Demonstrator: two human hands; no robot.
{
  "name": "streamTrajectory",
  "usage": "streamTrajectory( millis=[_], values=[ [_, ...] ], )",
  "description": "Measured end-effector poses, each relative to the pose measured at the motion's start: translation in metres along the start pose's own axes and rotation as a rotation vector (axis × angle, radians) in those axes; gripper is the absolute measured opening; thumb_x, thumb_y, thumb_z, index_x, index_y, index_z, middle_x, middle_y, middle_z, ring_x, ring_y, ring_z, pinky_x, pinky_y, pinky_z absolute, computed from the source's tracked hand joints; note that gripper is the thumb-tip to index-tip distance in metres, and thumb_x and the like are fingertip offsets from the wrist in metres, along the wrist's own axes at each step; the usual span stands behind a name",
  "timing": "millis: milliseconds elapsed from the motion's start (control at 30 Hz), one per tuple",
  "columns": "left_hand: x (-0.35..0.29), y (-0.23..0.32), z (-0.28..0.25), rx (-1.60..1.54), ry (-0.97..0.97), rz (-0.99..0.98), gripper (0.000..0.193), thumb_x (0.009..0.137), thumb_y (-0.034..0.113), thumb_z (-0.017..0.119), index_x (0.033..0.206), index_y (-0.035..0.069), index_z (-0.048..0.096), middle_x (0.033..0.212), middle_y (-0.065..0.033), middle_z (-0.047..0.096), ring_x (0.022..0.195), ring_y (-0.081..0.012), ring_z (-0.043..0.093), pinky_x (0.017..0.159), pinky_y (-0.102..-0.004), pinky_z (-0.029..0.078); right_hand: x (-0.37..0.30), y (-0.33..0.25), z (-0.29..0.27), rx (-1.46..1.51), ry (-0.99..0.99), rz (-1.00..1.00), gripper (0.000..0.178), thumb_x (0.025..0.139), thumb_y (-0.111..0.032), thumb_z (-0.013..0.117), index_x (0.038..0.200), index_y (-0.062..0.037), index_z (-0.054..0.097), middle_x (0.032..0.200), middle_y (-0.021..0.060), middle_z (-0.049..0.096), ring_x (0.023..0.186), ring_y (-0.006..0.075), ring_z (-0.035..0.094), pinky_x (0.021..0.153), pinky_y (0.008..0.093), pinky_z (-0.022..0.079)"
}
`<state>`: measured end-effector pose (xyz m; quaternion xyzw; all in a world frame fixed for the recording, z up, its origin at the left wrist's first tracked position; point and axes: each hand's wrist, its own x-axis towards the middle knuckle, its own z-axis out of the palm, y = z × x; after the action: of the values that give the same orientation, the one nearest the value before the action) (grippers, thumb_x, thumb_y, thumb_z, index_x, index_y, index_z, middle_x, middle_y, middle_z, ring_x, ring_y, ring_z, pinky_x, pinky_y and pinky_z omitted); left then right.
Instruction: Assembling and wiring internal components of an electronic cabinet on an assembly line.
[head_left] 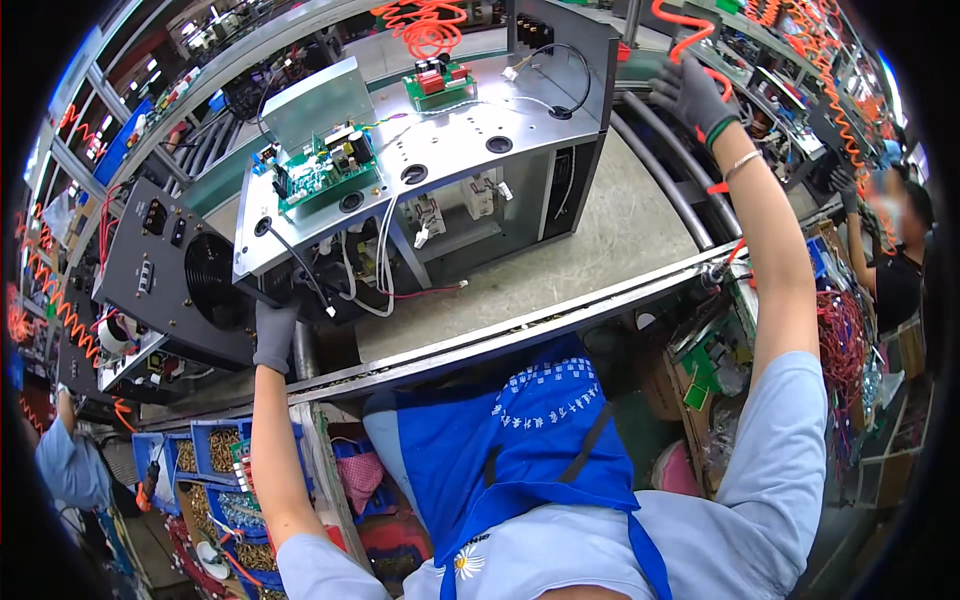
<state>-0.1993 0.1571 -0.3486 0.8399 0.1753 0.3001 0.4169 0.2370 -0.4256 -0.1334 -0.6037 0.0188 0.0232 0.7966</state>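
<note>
A metal chassis [450,135] stands on the bench in front of me, with a green circuit board [325,168] on its top at the left. A smaller green board [440,85] with red parts sits farther back. My left hand [274,335], in a grey glove, is against the chassis's near left corner; its fingers are hidden there. White and black wires [383,260] hang down the chassis's near side. At the far right my right hand [697,100], also gloved, is raised with fingers stretched out, beside an orange coiled hose [690,35]. I see nothing held in it.
Another dark-panelled unit [165,260] with a round fan grille stands left of the chassis. Metal rollers [660,175] run at the right. Blue bins [215,450] of small fasteners are at lower left. Another person [900,250] works at the far right, and one [75,465] at far left.
</note>
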Motion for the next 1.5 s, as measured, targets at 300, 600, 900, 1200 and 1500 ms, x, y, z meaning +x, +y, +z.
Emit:
streamTrajectory(
  millis=[300,600,900,1200,1500],
  values=[
    [-0.005,-0.01,-0.043,-0.169,0.067,-0.458,0.041,0.081,0.009,0.066,0.121,0.004,0.061,0.101,-0.0046,0.068,0.08,-0.0143,0.062,0.064,-0.0281,0.049,-0.12,0.119,0.078,-0.652,-0.713,-0.442,0.05,0.08,-0.018,0.064,0.126,-0.0006,0.057,0.108,0.0071,0.064,0.097,0.015,0.057,0.085,0.0305,0.047],
    [-0.093,0.216,0.01,0.585,0.697,0.568,0.057,0.086,0.018,0.069,0.136,-0.002,0.05,0.133,-0.0191,0.056,0.126,-0.0348,0.05,0.107,-0.0428,0.039,-0.117,0.143,0.1,-0.796,-0.448,-0.494,0.042,0.079,-0.016,0.056,0.116,0.0023,0.062,0.101,0.0231,0.069,0.096,0.0345,0.066,0.088,0.0399,0.049],
    [0.026,0.317,0.05,0.697,0.016,0.597,0.041,0.086,0.028,0.069,0.125,0.015,0.064,0.103,-0.0137,0.071,0.095,-0.0293,0.069,0.081,-0.0379,0.053,-0.104,0.15,0.098,-0.928,-0.402,-0.534,0.046,0.08,-0.021,0.058,0.119,0.0025,0.056,0.11,0.0292,0.065,0.107,0.0441,0.061,0.094,0.0455,0.046],
    [0.181,0.273,0.083,1.107,-0.475,0.366,0.029,0.08,0.012,0.061,0.108,0.009,0.069,0.105,-0.0142,0.069,0.099,-0.0349,0.065,0.088,-0.042,0.051,-0.123,0.153,0.102,-0.857,-0.37,-0.615,0.041,0.083,-0.019,0.057,0.119,-0.0031,0.048,0.1,0.0268,0.066,0.097,0.0457,0.063,0.086,0.0515,0.048],
    [0.248,0.382,0.066,1.099,-0.473,0.565,0.034,0.078,0.035,0.068,0.104,0.013,0.072,0.099,-0.0168,0.069,0.094,-0.0361,0.065,0.082,-0.0466,0.051,-0.137,0.155,0.094,-0.851,-0.332,-0.514,0.049,0.081,-0.011,0.061,0.127,-0.006,0.047,0.096,0.0252,0.067,0.089,0.045,0.065,0.076,0.0502,0.05]
  ],
)
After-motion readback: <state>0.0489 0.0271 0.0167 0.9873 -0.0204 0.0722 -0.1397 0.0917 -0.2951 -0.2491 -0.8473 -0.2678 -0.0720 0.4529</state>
